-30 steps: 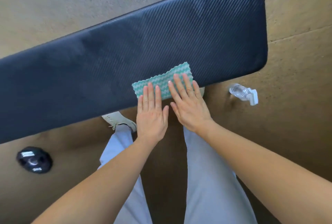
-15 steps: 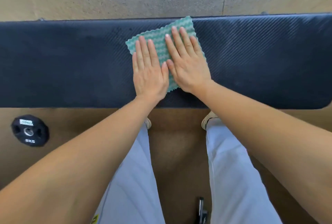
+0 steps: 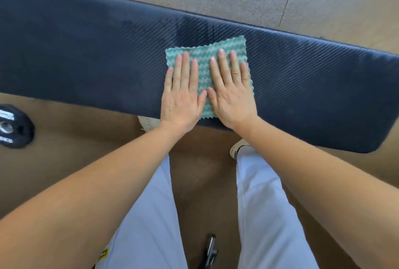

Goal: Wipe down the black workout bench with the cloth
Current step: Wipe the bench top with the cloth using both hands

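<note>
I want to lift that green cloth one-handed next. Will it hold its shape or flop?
Likely floppy: the cloth lies thin and flat against the bench under the left hand and right hand. Probably light, since it looks like a single thin layer. Its near edge already overhangs the bench edge, so it may droop when lifted.

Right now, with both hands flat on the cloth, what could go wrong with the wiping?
1. The cloth lies only under flat palms, left hand and right hand, ungripped; it may bunch or slip.
2. Its near edge reaches the bench edge, so a pull toward the body may drag it off.
3. The weight plate on the floor could trip a sidestep.
</note>
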A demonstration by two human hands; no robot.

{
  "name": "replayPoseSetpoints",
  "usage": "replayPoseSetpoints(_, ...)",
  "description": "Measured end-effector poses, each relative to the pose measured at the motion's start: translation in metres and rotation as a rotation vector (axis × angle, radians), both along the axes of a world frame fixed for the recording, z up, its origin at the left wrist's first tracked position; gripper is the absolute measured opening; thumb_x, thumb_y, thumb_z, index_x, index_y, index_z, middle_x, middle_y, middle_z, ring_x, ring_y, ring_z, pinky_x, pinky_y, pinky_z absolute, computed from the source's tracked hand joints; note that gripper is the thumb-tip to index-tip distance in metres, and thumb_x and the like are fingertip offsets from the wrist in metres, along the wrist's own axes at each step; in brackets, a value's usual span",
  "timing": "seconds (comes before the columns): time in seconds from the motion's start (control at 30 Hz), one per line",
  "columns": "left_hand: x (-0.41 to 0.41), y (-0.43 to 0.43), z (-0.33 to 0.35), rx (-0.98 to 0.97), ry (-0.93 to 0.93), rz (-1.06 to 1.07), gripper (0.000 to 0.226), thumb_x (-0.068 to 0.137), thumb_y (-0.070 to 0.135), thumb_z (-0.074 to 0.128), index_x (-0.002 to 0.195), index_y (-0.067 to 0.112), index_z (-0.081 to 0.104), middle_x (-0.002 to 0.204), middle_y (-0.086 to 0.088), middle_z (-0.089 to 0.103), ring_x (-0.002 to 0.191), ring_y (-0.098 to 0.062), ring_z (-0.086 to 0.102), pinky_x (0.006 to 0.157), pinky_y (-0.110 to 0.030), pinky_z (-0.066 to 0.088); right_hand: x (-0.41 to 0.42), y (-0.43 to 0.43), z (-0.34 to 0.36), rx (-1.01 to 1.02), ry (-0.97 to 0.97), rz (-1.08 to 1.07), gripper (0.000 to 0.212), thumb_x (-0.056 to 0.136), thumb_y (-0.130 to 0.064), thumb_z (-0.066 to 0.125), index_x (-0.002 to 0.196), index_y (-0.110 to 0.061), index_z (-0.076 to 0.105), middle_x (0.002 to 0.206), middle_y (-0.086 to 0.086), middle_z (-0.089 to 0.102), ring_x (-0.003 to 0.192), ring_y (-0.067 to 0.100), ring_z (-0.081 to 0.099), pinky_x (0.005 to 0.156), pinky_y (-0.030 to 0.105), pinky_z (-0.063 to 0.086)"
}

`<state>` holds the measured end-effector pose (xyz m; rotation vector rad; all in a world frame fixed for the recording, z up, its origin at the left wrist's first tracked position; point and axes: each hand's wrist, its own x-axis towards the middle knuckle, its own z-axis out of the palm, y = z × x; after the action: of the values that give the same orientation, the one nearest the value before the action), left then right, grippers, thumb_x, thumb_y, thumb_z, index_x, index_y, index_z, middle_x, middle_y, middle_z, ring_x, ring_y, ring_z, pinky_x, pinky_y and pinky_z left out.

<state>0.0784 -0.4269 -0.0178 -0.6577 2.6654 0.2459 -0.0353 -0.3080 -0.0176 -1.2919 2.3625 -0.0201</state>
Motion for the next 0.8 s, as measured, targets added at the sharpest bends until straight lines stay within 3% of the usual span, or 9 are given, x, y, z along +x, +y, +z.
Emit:
replayPoseSetpoints(0.2, 0.104, 0.057, 0.018, 0.057, -0.165, 0.117, 0.078, 0.109, 0.048, 0.023, 0.161, 0.001, -0.012, 0.169, -0.022, -0.012, 0.159, -0.033, -0.009, 0.13, -0.048, 0.004, 0.085, 0.038, 0.013, 0.113, -0.093, 0.144, 0.068, 0.108, -0.042, 0.032, 0.163, -0.013, 0.003, 0.17, 0.011, -0.004, 0.156, 0.035, -0.01, 0.127, 0.053, -0.003)
replayPoseSetpoints(0.37, 0.098, 0.048, 0.021, 0.068, -0.172, 0.279, 0.076, 0.106, 0.049, 0.014, 0.161, -0.001, -0.004, 0.17, -0.024, -0.006, 0.159, -0.034, -0.005, 0.13, -0.047, 0.006, 0.074, 0.011, 0.012, 0.111, -0.114, 0.236, 0.063, 0.11, -0.042, 0.028, 0.164, -0.018, 0.005, 0.171, 0.007, -0.001, 0.157, 0.03, -0.009, 0.128, 0.049, -0.003)
replayPoseSetpoints(0.57, 0.034, -0.047, 0.003, -0.029, -0.07, 0.513, 0.076, 0.105, 0.044, 0.019, 0.16, -0.006, 0.0, 0.169, -0.028, 0.0, 0.159, -0.037, 0.001, 0.129, -0.049, 0.009, 0.022, -0.1, 0.0, -0.014, -0.022, 0.323, 0.06, 0.11, -0.039, 0.026, 0.163, -0.016, 0.014, 0.17, 0.009, 0.011, 0.157, 0.031, 0.007, 0.128, 0.049, 0.008)
replayPoseSetpoints(0.8, -0.014, -0.17, -0.011, -0.17, 0.068, 0.395, 0.074, 0.105, 0.045, 0.017, 0.161, -0.002, 0.008, 0.169, -0.025, 0.008, 0.159, -0.035, 0.008, 0.13, -0.047, 0.009, -0.017, -0.205, -0.006, -0.03, 0.017, 0.189, 0.061, 0.107, -0.041, 0.016, 0.163, -0.02, 0.01, 0.171, 0.005, 0.008, 0.158, 0.028, 0.006, 0.128, 0.047, 0.006)
